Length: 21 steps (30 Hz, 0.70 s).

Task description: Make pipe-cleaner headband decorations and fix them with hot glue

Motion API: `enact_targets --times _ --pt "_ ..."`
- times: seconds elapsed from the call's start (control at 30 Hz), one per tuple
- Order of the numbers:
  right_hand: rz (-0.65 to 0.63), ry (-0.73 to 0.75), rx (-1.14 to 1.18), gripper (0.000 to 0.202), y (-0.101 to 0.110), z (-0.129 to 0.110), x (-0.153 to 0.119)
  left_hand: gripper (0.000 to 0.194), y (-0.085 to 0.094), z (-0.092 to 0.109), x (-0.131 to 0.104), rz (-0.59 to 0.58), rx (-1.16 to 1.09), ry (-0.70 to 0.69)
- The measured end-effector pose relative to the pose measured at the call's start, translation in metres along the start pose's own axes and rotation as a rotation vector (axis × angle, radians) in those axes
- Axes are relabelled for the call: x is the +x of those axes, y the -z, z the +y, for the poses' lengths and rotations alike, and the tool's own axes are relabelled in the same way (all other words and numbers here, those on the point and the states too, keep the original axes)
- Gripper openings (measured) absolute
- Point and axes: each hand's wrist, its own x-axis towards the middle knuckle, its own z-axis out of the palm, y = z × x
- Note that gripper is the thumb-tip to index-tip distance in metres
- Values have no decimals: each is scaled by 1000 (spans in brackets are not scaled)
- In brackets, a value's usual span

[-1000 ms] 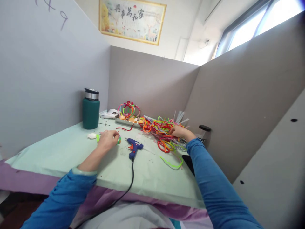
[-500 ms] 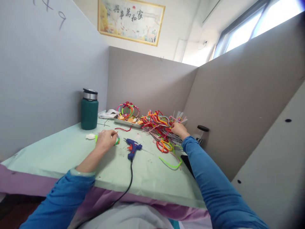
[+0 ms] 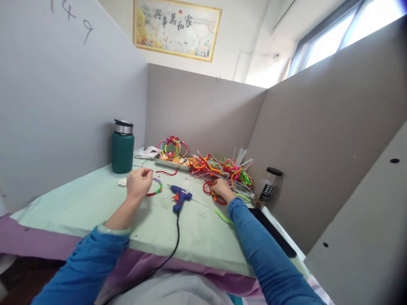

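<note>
Grey partition panels [image 3: 203,110] box in the desk [image 3: 197,243], which wears a pale green cover, and a framed picture [image 3: 177,29] hangs on the wall beyond both hands. Left grip [image 3: 139,185] has thumb and fingertips pressed together above the desk; whether something thin is pinched between them, I cannot tell. Just to the right of that grip and partly hidden by it is a multicoloured ring [image 3: 158,192] showing lavender, green, orange and red. On its other side peeks a small white piece [image 3: 122,182], and farther beyond the same grip stands an upright green bottle [image 3: 122,152].

Right grip [image 3: 223,189] reaches down among red and orange loops [image 3: 219,201] at the near edge of a tangled heap of fuzzy stems [image 3: 216,165]; its fingertips are hidden, so I cannot tell if it is spread or closed on anything. Nearer the body than this grip lies a bright green stem [image 3: 223,217], partly behind the sleeve. To its right are a black-lidded clear container [image 3: 267,186] and a flat black object [image 3: 276,233]. Between the two grips, apart from both, lies a blue glue gun [image 3: 180,195]. Beyond it sit a red stem [image 3: 166,172] and a metal tray [image 3: 173,166]
</note>
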Motion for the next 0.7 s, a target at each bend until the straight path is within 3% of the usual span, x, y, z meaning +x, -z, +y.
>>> enact_targets --times 0.17,0.3,0.57,0.7 --pt "85 -19 19 35 1 14 -3 27 0 0 0 -6 9 -5" --pt "16 47 59 29 7 24 -6 26 0 2 0 -10 13 -10" --pt "42 239 -301 25 0 -26 -38 26 2 3 0 -28 14 -12" --pt "59 299 -336 25 -5 -33 -42 26 2 4 0 -38 14 -6"
